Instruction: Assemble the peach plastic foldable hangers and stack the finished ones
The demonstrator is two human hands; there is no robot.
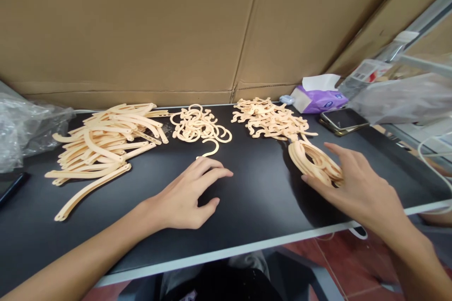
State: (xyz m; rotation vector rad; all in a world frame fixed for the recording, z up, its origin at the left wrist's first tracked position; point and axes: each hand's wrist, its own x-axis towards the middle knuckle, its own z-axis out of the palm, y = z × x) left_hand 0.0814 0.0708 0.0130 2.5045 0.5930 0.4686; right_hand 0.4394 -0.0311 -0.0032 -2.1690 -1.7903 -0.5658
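cream hook point(213, 149), just beyond left hand point(189, 193)

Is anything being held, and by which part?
Cannot tell: right hand spans the near end of the beige stack; left hand overlaps one end of the loose hook.

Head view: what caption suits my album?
Left hand beside a loose hook, right hand at stacked hanger pieces, black table beneath.

peach curved plastic hook point(217, 147): lies flat ahead of you, bowed to your right, its tail trailing left
bundle of curved peach plastic pieces point(299, 157): sits to your right, layered in a rough open loop, its right edge partly hidden
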